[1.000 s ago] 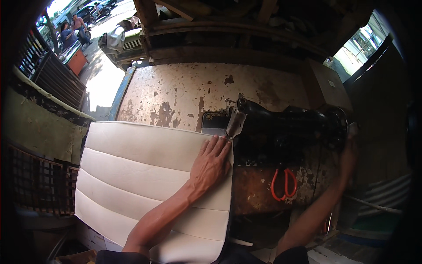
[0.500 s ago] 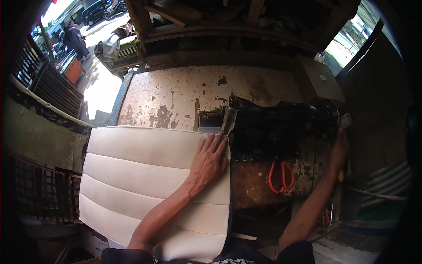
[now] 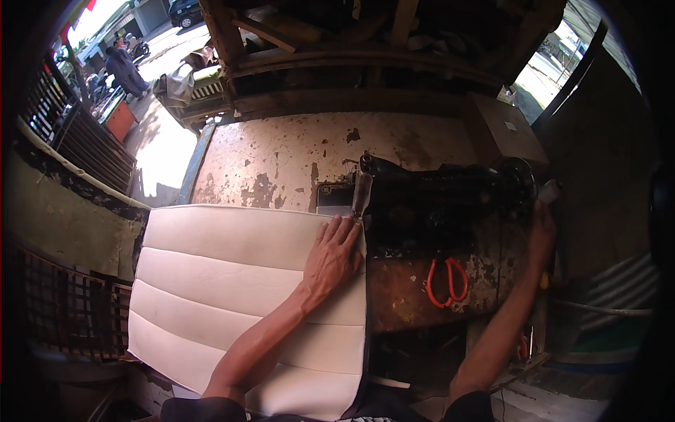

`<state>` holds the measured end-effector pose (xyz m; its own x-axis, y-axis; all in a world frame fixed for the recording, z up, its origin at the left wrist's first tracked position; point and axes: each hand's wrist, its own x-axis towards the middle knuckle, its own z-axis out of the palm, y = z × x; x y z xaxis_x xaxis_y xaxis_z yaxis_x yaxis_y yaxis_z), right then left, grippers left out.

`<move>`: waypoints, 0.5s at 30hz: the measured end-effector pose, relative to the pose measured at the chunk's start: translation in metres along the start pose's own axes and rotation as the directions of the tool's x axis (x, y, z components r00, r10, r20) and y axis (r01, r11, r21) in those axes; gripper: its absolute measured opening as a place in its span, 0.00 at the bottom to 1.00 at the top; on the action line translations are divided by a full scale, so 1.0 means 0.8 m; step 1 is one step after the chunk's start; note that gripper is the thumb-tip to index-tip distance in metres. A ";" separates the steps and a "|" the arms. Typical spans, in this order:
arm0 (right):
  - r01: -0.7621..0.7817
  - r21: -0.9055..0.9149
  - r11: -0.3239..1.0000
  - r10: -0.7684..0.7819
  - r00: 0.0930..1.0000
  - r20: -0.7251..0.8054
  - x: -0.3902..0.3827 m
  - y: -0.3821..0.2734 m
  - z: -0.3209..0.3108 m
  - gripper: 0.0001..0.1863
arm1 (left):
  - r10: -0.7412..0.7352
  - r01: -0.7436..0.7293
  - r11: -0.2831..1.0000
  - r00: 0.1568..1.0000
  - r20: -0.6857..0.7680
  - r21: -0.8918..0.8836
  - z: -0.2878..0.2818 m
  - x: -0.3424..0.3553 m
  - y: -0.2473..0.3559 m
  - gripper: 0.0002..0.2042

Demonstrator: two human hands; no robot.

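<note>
A cream padded panel point(image 3: 211, 271) with stitched cross seams hangs over the table's near edge and reaches toward my lap. My left hand point(image 3: 332, 254) lies flat on its far right corner, fingers stretched out and close together. The fingertips rest just short of the needle end of a black sewing machine point(image 3: 439, 186), where the panel's edge meets the presser foot area. At the machine's right end my right hand point(image 3: 540, 235) is at the rim of the handwheel point(image 3: 522, 184), its fingers curled there in dim light.
Red-handled scissors point(image 3: 448, 283) lie on the worn wooden table point(image 3: 274, 148) in front of the machine. A wooden shelf frame point(image 3: 309, 63) stands behind. A box point(image 3: 505, 130) sits at the back right. Outside, at far left, a person point(image 3: 125, 70) stands near an orange box point(image 3: 119, 121).
The view has shifted slightly. Both hands keep their places, the left flat on the panel and the right at the handwheel. The panel shows no clear movement under the needle.
</note>
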<state>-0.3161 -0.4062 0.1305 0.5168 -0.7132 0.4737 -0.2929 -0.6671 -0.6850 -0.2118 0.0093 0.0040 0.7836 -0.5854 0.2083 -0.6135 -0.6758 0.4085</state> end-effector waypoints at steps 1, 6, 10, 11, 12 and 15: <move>0.003 -0.022 1.000 -0.001 0.996 0.091 0.011 -0.008 -0.010 0.28 | -0.008 0.008 1.000 1.000 -0.013 -0.005 0.001 0.001 -0.001 0.32; 0.000 -0.111 0.994 -0.005 0.999 -0.041 -0.009 0.016 0.001 0.29 | 0.004 -0.004 1.000 1.000 0.000 -0.030 0.002 0.000 0.007 0.33; 0.020 -0.193 0.981 0.006 0.991 0.131 0.032 -0.025 -0.009 0.30 | -0.004 0.004 1.000 1.000 0.017 -0.015 0.000 0.000 -0.004 0.33; 0.022 -0.217 0.976 0.023 0.980 0.199 0.046 -0.045 -0.005 0.30 | -0.003 0.003 1.000 1.000 0.018 -0.009 -0.002 -0.001 -0.005 0.33; -0.001 -0.159 0.987 0.033 0.979 0.199 0.039 -0.035 -0.004 0.30 | -0.006 0.006 1.000 1.000 0.020 0.003 -0.002 -0.001 -0.006 0.33; -0.010 -0.155 0.988 0.003 0.999 -0.044 -0.027 0.058 -0.005 0.29 | 0.012 -0.012 1.000 1.000 -0.006 -0.005 0.002 0.009 0.000 0.33</move>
<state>-0.3441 -0.4229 0.0907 0.4798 -0.7239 0.4957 -0.4192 -0.6855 -0.5953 -0.2064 0.0041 0.0040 0.7769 -0.5905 0.2187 -0.6221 -0.6664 0.4108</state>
